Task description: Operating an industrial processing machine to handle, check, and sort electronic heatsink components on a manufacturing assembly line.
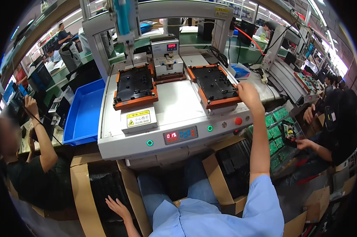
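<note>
**Orange tray under the right hand**

Orange-rimmed right tray (214, 87), right of centre, has the right hand (247, 93) curled over its edge; its grip cannot be told. Left hand (117, 207), fingers spread, rests on a black-lined carton (103, 185) at lower left. Fingers risk pinching if the machine (146, 146) cycles.

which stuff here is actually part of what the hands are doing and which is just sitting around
In hand:
right hand at the right fixture
left hand in the left carton of black parts

Lying about:
left fixture
blue bin
green boards
right carton
</note>
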A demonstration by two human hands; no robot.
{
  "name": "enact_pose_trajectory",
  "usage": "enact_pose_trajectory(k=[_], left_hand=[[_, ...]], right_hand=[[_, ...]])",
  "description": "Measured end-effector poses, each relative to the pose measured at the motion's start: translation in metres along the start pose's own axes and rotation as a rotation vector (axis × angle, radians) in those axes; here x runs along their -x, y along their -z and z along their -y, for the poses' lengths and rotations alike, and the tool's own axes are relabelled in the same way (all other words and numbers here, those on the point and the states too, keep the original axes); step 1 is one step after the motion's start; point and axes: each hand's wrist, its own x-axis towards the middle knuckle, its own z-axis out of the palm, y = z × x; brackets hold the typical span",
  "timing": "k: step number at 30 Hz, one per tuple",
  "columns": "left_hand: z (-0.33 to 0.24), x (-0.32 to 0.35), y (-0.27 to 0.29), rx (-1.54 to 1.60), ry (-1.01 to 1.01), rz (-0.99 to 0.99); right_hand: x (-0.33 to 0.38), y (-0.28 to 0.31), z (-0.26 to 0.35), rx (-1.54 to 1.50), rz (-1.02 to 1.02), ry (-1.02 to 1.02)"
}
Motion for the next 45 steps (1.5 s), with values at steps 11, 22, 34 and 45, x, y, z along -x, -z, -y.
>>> enact_pose_trajectory(k=[11, 22, 34, 45], left_hand=[[-0.002, 0.007, -0.001, 0.011, 0.006, -0.005], [-0.004, 0.005, -0.006, -0.044, 0.004, -0.037], [0.002, 0.008, -0.002, -0.022, -0.032, -0.041], [-0.008, 0.049, 0.040, -0.144, -0.402, -0.207]], right_hand=[[-0.137, -0.057, 0.009, -0.076, 0.091, 0.098], [-0.076, -0.027, -0.023, -0.122, 0.241, 0.021], [-0.056, 0.021, -0.001, -1.000, 0.252, -0.165], [-0.089, -0.069, -0.181, -1.061, -0.565, -0.614]])
